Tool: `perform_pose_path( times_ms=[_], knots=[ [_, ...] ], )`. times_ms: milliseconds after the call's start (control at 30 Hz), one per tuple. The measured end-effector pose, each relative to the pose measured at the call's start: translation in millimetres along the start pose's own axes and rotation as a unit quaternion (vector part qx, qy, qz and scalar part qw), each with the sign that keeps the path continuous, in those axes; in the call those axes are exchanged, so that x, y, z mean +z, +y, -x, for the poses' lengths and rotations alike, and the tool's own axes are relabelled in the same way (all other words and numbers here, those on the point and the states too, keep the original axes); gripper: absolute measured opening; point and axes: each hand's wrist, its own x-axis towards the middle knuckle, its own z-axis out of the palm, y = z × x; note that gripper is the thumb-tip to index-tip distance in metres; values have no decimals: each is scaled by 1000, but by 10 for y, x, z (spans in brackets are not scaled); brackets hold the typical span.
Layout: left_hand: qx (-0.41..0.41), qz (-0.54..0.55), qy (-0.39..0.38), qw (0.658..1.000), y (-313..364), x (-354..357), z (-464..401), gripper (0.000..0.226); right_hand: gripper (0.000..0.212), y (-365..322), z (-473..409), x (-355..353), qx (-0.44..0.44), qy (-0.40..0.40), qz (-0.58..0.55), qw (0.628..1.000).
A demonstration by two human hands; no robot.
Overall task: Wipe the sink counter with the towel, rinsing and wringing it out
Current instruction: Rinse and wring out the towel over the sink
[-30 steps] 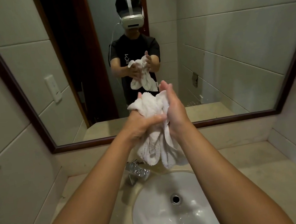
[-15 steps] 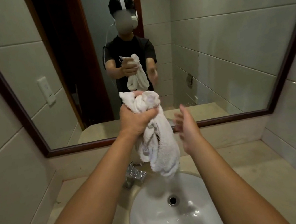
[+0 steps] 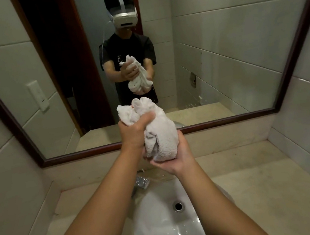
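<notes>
- The left hand (image 3: 133,133) is gripping the white towel (image 3: 157,135) around its upper part, fingers curled tight across the front of the cloth and the thumb side turned toward the mirror (image 3: 221,57).
- A bunched tuft of the towel is sticking up above the left fingers (image 3: 146,118), spilling over the top of the fist.
- The rest of the towel is hanging below that fist as a thick, crumpled bundle.
- The right hand (image 3: 173,159) is cupping the bundle from underneath, palm up, with the fingers wrapping up around the lower left of the cloth and the thumb side pressing against its right edge.
- The towel is being held in the air between the two hands, one hand stacked above the other, over the back rim of the white sink (image 3: 156,227).
- The chrome faucet (image 3: 142,182) is sitting just below and slightly left of the hands, apart from the towel.
- The beige counter (image 3: 271,190) is spreading out to both sides of the basin.
- The mirror is reflecting the person holding the same bundled towel with both hands.
</notes>
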Motion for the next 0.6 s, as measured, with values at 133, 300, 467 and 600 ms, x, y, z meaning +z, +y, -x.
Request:
perform_pose_path(
  times_ms=[133, 300, 467, 600],
  knots=[
    [-30, 76, 14, 997, -29, -73, 50, 35, 50, -48, -50, -52, -21, 6, 4, 1000],
    [-80, 116, 11, 990, -167, -127, 114, 42, 102, 381, 110, -202, 76, -90, -30, 993],
    [-173, 167, 2, 971, -259, -131, 159, 56, 76, 320, 98, -146, 8, -38, -79, 996],
    [-165, 120, 90, 975, -354, -153, 170, 51, 34, 84, -1, -249, -61, 26, -43, 997]
  ],
)
